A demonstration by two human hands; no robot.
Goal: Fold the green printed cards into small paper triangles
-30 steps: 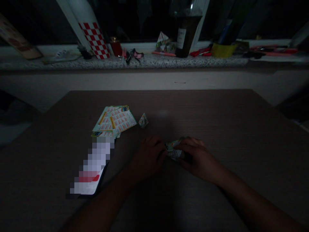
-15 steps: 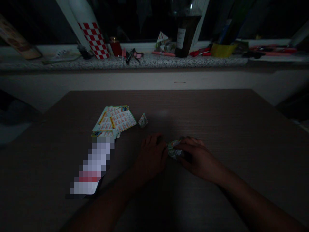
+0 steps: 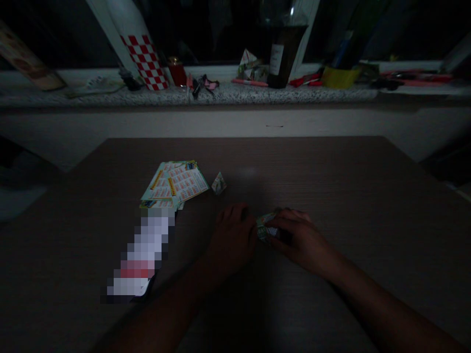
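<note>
Room: dim, lit mostly near the middle of the dark brown wood-grain tabletop [image 3: 331,196]; the corners fall into black.
Folded piece: a small folded scrap of green-and-white printed paper [image 3: 266,230] sits low on the tabletop, near its front middle, between the two hands; only its left half shows.
Left hand: the left hand [image 3: 231,236] is curled, knuckles up, its fingertips at the scrap's left edge. The thumb is hidden, so I cannot tell whether it grips.
Right hand: the right hand [image 3: 300,238] has its fingers pressed together over the scrap's right part, pinching it and covering the rest.
Nearby paper: a fanned pile of pale green sheets printed with orange tables [image 3: 176,182] lies to the left, well apart from the hands; just beside it stands a tiny folded paper pyramid [image 3: 219,183].
Blurred patch: a long white and red object [image 3: 142,260] below the pile is blotted out, unreadable.
Sill: a speckled grey stone windowsill [image 3: 110,96] runs across the back, carrying a red-and-white checkered tube [image 3: 145,61] cut off at the top, a dark glass bottle [image 3: 281,56] with a pale label, and a yellow ring of tape [image 3: 340,76]; the smaller clutter is too dark to name.
</note>
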